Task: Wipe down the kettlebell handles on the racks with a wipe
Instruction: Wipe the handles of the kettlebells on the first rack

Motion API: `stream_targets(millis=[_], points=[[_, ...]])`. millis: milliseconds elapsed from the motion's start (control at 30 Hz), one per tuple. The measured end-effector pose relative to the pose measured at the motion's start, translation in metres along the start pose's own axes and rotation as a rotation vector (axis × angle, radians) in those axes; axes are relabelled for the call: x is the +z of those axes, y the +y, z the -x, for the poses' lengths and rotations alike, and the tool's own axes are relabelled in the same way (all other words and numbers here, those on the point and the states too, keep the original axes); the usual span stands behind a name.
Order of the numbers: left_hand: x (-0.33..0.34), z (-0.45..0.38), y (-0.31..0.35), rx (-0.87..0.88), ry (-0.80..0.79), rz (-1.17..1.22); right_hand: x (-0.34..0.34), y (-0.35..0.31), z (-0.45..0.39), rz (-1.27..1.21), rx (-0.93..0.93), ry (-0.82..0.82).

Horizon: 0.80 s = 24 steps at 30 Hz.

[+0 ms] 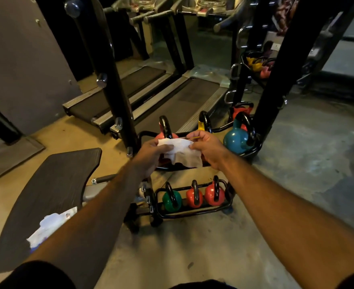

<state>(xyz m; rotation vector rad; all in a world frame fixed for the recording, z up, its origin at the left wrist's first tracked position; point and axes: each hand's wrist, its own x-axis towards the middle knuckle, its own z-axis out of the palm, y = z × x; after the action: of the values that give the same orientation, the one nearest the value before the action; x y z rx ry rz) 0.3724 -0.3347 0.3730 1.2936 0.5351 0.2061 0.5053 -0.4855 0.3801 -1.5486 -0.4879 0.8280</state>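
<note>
My left hand [151, 152] and right hand [206, 148] each pinch an edge of the white wipe [181, 154], stretching it between them above the upper rack [237, 128]. Behind it stands a red kettlebell's black handle [165, 127]; a teal kettlebell [235, 140] sits rightward.

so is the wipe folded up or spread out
Partly spread. The wipe is stretched between the left hand and right hand, its lower part hanging loose and crumpled, not flat.
</note>
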Motion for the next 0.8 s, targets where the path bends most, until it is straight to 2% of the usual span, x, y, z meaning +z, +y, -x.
stream_targets(millis=[67, 200, 367, 433, 500, 600, 667, 733, 800], points=[[0.010, -0.013, -0.001, 0.056, 0.105, -0.056, -0.016, 0.005, -0.011, 0.021, 0.056, -0.014], [0.027, -0.035, -0.003, 0.087, 0.259, -0.237, -0.036, 0.010, -0.025, 0.090, 0.190, -0.171], [0.052, -0.043, 0.000, 0.347, 0.521, -0.830, -0.042, 0.013, -0.041, 0.100, 0.208, -0.147], [0.062, -0.042, -0.002, 0.498, 0.525, -1.025, -0.040, 0.013, -0.047, 0.044, 0.243, -0.126], [0.070, -0.041, -0.006, 0.569, 0.450, -1.131, -0.039, 0.014, -0.053, -0.083, 0.288, -0.102], [0.075, -0.042, -0.013, 0.538, 0.302, -1.158, -0.039, 0.015, -0.063, -0.310, 0.372, -0.091], [0.074, -0.042, -0.018, 0.481, 0.263, -1.141, -0.041, 0.018, -0.070, -0.359, 0.402, -0.129], [0.074, -0.042, -0.020, 0.439, 0.278, -1.011, -0.043, 0.020, -0.075, -0.372, 0.406, -0.165], [0.072, -0.042, -0.019, 0.422, 0.376, -0.801, -0.042, 0.020, -0.080, -0.330, 0.370, -0.142]])
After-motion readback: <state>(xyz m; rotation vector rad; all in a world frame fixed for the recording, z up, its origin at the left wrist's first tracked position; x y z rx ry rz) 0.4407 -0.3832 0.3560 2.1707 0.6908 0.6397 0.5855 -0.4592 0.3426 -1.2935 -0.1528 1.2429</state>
